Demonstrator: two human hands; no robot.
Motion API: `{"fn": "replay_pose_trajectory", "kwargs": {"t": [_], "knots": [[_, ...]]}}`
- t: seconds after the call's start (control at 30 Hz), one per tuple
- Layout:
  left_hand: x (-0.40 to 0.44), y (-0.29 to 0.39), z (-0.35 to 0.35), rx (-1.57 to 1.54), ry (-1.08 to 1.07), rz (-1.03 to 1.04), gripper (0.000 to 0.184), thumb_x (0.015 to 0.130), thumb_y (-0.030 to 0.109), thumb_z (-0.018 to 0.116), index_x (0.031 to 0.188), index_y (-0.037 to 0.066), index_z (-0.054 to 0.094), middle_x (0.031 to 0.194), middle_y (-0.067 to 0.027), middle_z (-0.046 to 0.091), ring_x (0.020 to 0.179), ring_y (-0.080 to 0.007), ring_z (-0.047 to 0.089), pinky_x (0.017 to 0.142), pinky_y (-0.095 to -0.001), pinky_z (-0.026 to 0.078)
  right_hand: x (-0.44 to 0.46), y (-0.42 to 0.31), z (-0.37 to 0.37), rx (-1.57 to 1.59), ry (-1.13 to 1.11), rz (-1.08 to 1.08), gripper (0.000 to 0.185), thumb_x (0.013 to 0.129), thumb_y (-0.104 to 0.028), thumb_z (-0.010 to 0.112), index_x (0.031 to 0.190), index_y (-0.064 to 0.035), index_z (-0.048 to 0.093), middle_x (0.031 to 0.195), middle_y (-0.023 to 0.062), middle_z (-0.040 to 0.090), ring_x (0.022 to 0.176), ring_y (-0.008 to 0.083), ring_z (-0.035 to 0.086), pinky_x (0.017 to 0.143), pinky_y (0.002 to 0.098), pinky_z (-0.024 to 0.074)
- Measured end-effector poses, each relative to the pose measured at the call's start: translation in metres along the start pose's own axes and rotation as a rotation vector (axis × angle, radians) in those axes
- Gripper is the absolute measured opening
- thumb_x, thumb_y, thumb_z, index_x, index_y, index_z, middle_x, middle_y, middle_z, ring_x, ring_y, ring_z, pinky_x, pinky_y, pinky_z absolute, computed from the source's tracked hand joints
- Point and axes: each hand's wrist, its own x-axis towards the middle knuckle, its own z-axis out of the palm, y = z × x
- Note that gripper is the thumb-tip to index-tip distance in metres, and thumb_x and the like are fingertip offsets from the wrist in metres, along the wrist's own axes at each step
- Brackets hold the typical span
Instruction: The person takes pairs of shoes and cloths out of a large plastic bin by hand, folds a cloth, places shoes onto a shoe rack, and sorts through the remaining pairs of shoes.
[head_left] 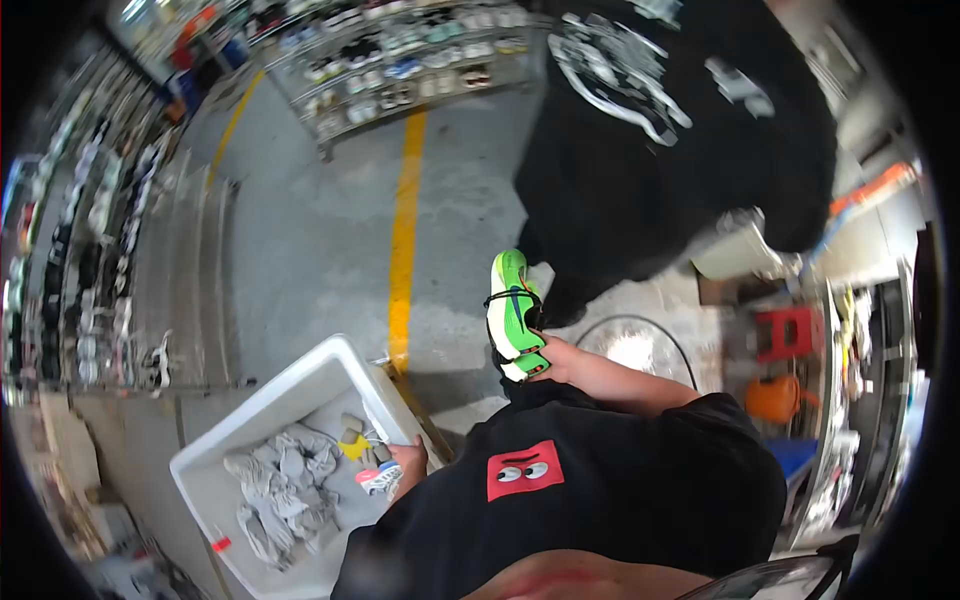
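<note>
My right hand (548, 358) grips a bright green and white shoe (514, 312) with a dark strap or cord around it; a second green piece shows beneath, close to my fingers. Inside the near right wall of a white plastic tub (268, 393), my left hand (409, 464) is closed on a multicoloured shoe (378, 480) in white, pink and blue. Next to that shoe lie a yellow piece (353, 446) and small grey-brown pieces. Crumpled grey cloths or wrappings (290, 480) cover part of the tub's bottom.
A person in black (670, 180) stands close in front, on the right. Shoe racks stand at the back (400, 85) and left (90, 240). A yellow line (404, 240) crosses the grey floor. On the right are a red stool (785, 333), an orange container (773, 399) and shelves.
</note>
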Motion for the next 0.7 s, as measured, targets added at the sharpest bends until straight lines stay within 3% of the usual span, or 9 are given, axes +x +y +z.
{"fn": "replay_pose_trajectory", "kwargs": {"t": [0.17, 0.2, 0.33, 0.43, 0.53, 0.6, 0.7], "knots": [[0.017, 0.013, -0.003, -0.092, -0.128, -0.228, 0.086, 0.077, 0.039, 0.083, 0.139, -0.001, 0.039, 0.133, -0.0288, 0.057, 0.125, -0.0434, 0.056, 0.106, -0.0491, 0.046, 0.088, -0.125, 0.098, -0.163, -0.104, 0.102, 0.053, 0.100, -0.061, 0.049, 0.138, -0.0254, 0.056, 0.129, 0.0045, 0.066, 0.119, 0.0265, 0.061, 0.101, 0.0544, 0.0460], [0.020, 0.017, -0.005, -0.115, -0.149, -0.273, 0.085, 0.077, 0.039, 0.083, 0.139, -0.001, 0.040, 0.133, -0.0283, 0.057, 0.125, -0.0430, 0.057, 0.106, -0.0489, 0.046, 0.090, -0.149, 0.127, -0.175, -0.040, 0.128, 0.050, 0.101, -0.056, 0.049, 0.136, -0.0220, 0.058, 0.129, 0.0051, 0.066, 0.118, 0.0267, 0.062, 0.100, 0.0522, 0.0477], [0.035, 0.029, -0.006, -0.239, -0.200, -0.530, 0.081, 0.078, 0.039, 0.082, 0.139, 0.001, 0.044, 0.132, -0.0263, 0.060, 0.122, -0.0415, 0.060, 0.105, -0.0478, 0.047, 0.174, -0.220, 0.193, -0.225, -0.264, 0.212, 0.047, 0.101, -0.049, 0.051, 0.135, -0.0170, 0.059, 0.130, 0.0070, 0.066, 0.119, 0.0285, 0.062, 0.101, 0.0543, 0.0466], [0.045, 0.046, -0.011, -0.331, -0.237, -0.743, 0.079, 0.079, 0.040, 0.082, 0.138, 0.002, 0.047, 0.131, -0.0248, 0.062, 0.119, -0.0403, 0.062, 0.104, -0.0469, 0.048, 0.228, -0.275, 0.249, -0.311, -0.311, 0.225, 0.052, 0.097, -0.053, 0.054, 0.137, -0.0187, 0.058, 0.133, 0.0064, 0.064, 0.121, 0.0289, 0.060, 0.107, 0.0563, 0.0406], [0.061, 0.055, -0.022, -0.416, -0.318, -0.855, 0.075, 0.080, 0.038, 0.078, 0.139, 0.002, 0.047, 0.132, -0.0251, 0.061, 0.123, -0.0393, 0.059, 0.105, -0.0464, 0.047, 0.311, -0.305, 0.246, -0.425, -0.357, 0.246, 0.060, 0.091, -0.063, 0.056, 0.137, -0.0247, 0.058, 0.135, 0.0022, 0.063, 0.125, 0.0292, 0.056, 0.107, 0.0621, 0.0364], [0.097, 0.068, -0.039, -0.477, -0.374, -0.883, 0.073, 0.081, 0.037, 0.076, 0.140, 0.003, 0.048, 0.133, -0.0254, 0.060, 0.125, -0.0386, 0.058, 0.106, -0.0461, 0.047, 0.309, -0.345, 0.303, -0.532, -0.130, 0.307, 0.059, 0.091, -0.065, 0.056, 0.135, -0.0259, 0.060, 0.133, 0.0013, 0.063, 0.122, 0.0296, 0.057, 0.105, 0.0621, 0.0371], [0.173, 0.082, -0.070, -0.543, -0.403, -0.846, 0.071, 0.082, 0.035, 0.072, 0.140, 0.003, 0.048, 0.134, -0.0257, 0.059, 0.128, -0.0375, 0.055, 0.107, -0.0456, 0.046, 0.371, -0.385, 0.318, -0.453, -0.116, 0.355, 0.053, 0.093, -0.059, 0.056, 0.132, -0.0241, 0.060, 0.129, 0.0052, 0.064, 0.119, 0.0323, 0.057, 0.102, 0.0627, 0.0397]]}}
